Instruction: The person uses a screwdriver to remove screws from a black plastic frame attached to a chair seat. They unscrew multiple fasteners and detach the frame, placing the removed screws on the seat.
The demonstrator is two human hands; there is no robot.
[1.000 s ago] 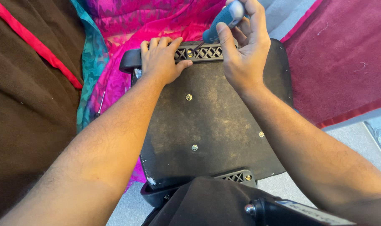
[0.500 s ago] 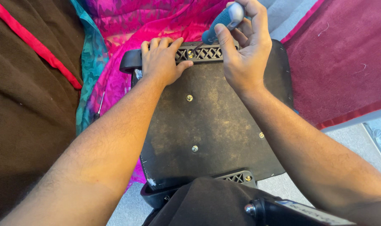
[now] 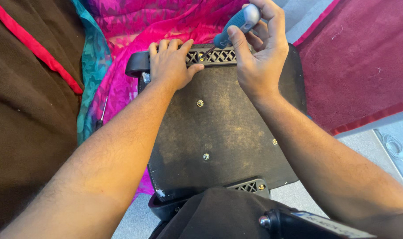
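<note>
At the bottom centre of the frame a dark rounded chair part (image 3: 219, 217) overlaps the near edge of the dusty black seat board (image 3: 228, 128), which fills the middle and shows bright screw heads (image 3: 206, 156) on its face. Further up, the left hand (image 3: 170, 66) lies flat, fingers spread, on the board's upper left against the latticed black bracket (image 3: 214, 55), while the right hand (image 3: 259, 53) is clamped round a blue-handled screwdriver (image 3: 236, 22) at top centre, its tip angled down toward the bracket. Beyond and around lie pink patterned cloth (image 3: 135, 26) at the top, brown cloth (image 3: 29, 115) on the left and a maroon mat (image 3: 356, 57) at the upper right.
</note>
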